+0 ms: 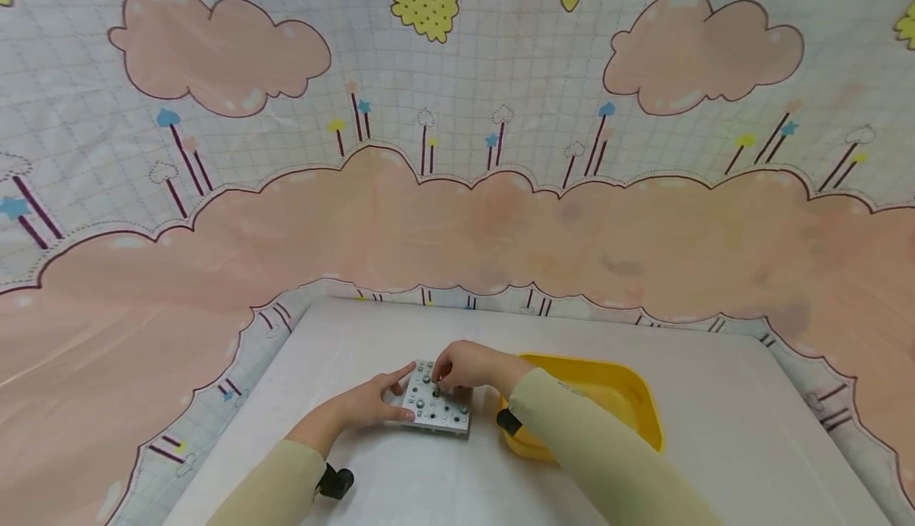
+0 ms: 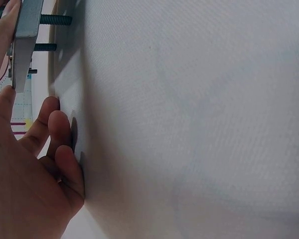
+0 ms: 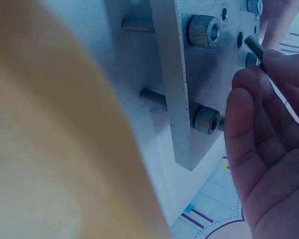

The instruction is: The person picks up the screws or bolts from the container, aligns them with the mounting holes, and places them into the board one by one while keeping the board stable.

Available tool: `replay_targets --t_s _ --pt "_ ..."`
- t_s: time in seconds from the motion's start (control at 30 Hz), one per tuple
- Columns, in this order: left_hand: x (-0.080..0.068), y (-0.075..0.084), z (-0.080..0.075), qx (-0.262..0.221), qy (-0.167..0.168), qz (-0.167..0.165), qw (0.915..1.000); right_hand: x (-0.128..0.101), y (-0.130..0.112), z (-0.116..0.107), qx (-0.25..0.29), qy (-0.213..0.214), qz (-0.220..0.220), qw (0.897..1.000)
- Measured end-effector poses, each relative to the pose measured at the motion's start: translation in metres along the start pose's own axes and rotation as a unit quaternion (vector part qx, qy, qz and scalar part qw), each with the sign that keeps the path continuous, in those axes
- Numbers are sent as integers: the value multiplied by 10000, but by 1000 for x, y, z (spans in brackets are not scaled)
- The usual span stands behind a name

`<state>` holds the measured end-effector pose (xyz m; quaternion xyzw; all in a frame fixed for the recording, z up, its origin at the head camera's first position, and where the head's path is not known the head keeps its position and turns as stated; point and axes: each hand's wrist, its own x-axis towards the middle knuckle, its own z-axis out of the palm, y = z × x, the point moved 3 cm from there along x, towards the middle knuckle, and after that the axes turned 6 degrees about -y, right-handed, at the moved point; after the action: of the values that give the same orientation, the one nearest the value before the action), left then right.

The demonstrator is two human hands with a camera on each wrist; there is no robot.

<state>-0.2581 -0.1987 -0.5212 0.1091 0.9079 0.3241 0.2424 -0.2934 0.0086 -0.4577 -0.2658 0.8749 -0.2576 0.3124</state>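
A light grey metal plate (image 1: 431, 416) with several holes and socket-head bolts rests on the white table. Threaded bolt ends (image 2: 56, 20) stick out beneath it in the left wrist view. My left hand (image 1: 363, 404) steadies the plate at its left side, thumb on the near corner and index finger at the far edge; its other fingers curl loosely below. Above the plate, my right hand (image 1: 468, 365) pinches a small bolt (image 3: 255, 47) between thumb and fingers. The threaded tip points at an open hole (image 3: 240, 40), apart from it. The bolt's head is hidden by the fingers.
A yellow plastic tray (image 1: 650, 407) stands right of the plate, partly under my right forearm. Its wall (image 3: 65, 139) fills the left of the right wrist view. Behind the white table (image 1: 715, 399) hangs a patterned cloth (image 1: 457, 232).
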Motion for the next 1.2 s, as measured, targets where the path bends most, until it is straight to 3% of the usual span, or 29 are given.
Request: replay_targets --t_s 0.27,0.67,1.2 --pt "-5 8 -2 33 -42 -11 10000 3 0 2 -324 90 -17 9994" --pt "-1 8 -2 2 -40 -41 10000 8 -7 3 -1052 -4 -103 9944" --pt "-2 4 -1 -25 -85 -80 9999 5 -7 3 -794 -145 -191 9966"
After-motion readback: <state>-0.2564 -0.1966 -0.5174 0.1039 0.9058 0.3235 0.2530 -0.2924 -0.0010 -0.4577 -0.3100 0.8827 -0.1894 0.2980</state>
